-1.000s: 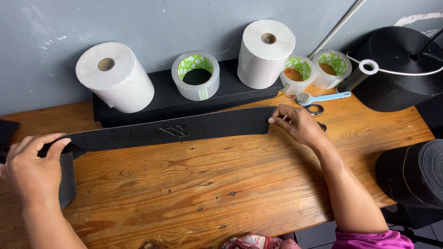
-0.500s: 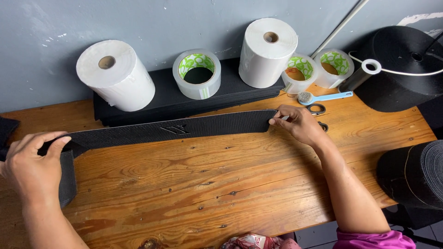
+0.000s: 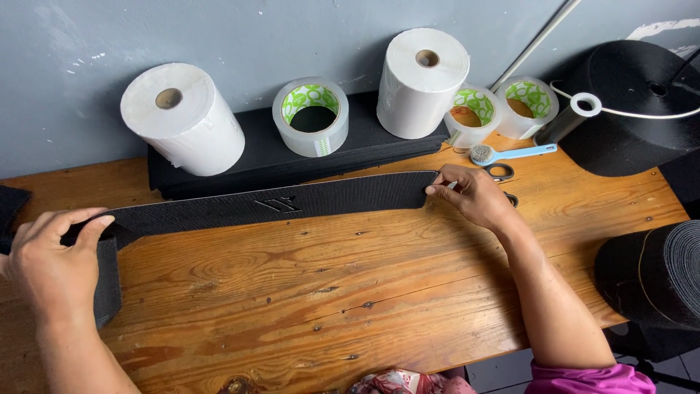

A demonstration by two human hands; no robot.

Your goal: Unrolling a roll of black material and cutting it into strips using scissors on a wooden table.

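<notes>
Nearest us, our left hand [image 3: 51, 266] pinches the near end of the black strap [image 3: 292, 204] between thumb and fingers, right where the strap bends and drops toward the desk [image 3: 306, 306] edge; we judge this grip is meant to keep the band taut and flat. Across the wooden top, our right hand [image 3: 474, 197] presses its fingertips on the strap's far end, closed down on the cut edge, which appears to pin it against the boards. So the strap lies stretched between the two hands, running left to right along the back half of the desk, with a small stitched mark near its middle. Just beyond the right hand lie scissors [image 3: 500, 172] and a blue-handled brush [image 3: 510, 153], close enough to grab. Behind the strap sits a low black block [image 3: 277, 157] against the grey wall, carrying two white paper rolls [image 3: 186, 120] [image 3: 421, 84] and a tape roll [image 3: 312, 117]; two more tape rolls [image 3: 467, 115] [image 3: 526, 108] stand to the right. Farthest right are big black webbing spools [image 3: 634, 102], one at the back and one off the desk edge.
</notes>
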